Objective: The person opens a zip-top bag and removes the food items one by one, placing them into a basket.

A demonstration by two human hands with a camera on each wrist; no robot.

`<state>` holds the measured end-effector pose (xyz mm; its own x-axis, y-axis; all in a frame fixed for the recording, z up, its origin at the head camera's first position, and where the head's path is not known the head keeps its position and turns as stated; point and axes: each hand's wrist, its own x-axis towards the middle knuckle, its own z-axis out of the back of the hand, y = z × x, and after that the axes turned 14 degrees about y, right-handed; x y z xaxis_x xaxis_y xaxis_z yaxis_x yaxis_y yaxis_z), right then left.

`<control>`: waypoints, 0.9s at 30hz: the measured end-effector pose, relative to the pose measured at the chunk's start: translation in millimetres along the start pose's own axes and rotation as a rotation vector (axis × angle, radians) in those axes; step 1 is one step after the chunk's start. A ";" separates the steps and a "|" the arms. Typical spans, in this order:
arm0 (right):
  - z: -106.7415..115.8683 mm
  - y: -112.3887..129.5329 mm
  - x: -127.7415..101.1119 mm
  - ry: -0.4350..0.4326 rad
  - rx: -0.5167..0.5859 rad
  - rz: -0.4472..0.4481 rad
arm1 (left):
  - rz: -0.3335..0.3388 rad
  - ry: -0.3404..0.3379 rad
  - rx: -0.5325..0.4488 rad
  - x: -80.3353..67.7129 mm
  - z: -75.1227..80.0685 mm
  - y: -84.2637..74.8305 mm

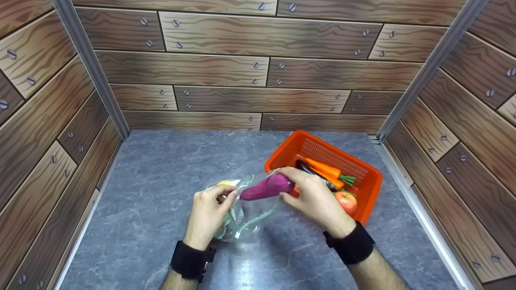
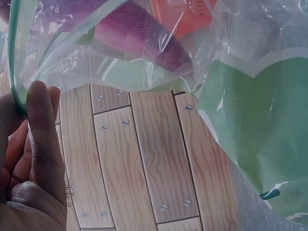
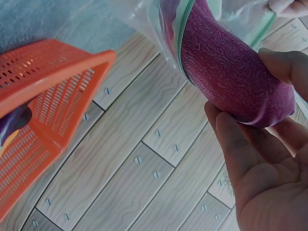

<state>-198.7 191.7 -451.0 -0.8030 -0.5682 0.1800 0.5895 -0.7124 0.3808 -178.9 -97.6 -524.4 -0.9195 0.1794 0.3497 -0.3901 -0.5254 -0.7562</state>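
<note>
My right hand (image 1: 312, 193) grips a purple sweet potato (image 1: 267, 187) by its right end, with the left end pushed into the mouth of a clear zip bag (image 1: 246, 211). The purple sweet potato (image 3: 231, 79) passes through the bag's green zip rim in the right wrist view. My left hand (image 1: 209, 213) pinches the bag's rim on the left side, holding it above the grey counter (image 1: 153, 193). Its fingers (image 2: 41, 139) clamp the green zip strip of the bag (image 2: 144, 53). A yellow item (image 1: 227, 183) shows behind the bag.
An orange plastic basket (image 1: 369, 183) stands to the right, behind my right hand, holding carrots (image 1: 324, 169), a dark eggplant (image 1: 308, 169) and a red apple (image 1: 346, 201). Wood-patterned walls (image 1: 258, 72) enclose the counter on three sides.
</note>
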 end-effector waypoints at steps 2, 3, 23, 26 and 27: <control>4.0 -0.8 -0.5 -0.011 0.001 -0.003 | -0.002 -0.001 -0.001 0.9 0.6 0.0; 5.9 -1.1 -0.8 -0.015 -0.001 -0.003 | -0.004 -0.002 -0.004 1.0 1.1 -0.2; 39.8 -10.2 -5.4 -0.094 0.038 -0.034 | -0.008 -0.011 0.001 3.7 11.9 -5.2; 44.9 -11.4 -6.0 -0.105 0.030 -0.041 | -0.013 -0.013 -0.011 4.7 14.1 -6.1; 46.6 -12.1 -6.2 -0.108 0.030 -0.046 | -0.014 -0.015 -0.013 5.3 15.0 -6.3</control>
<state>-205.0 223.0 -414.4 -0.8347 -0.4866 0.2580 0.5505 -0.7228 0.4177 -180.6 -105.8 -509.5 -0.9131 0.1746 0.3685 -0.4039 -0.5116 -0.7584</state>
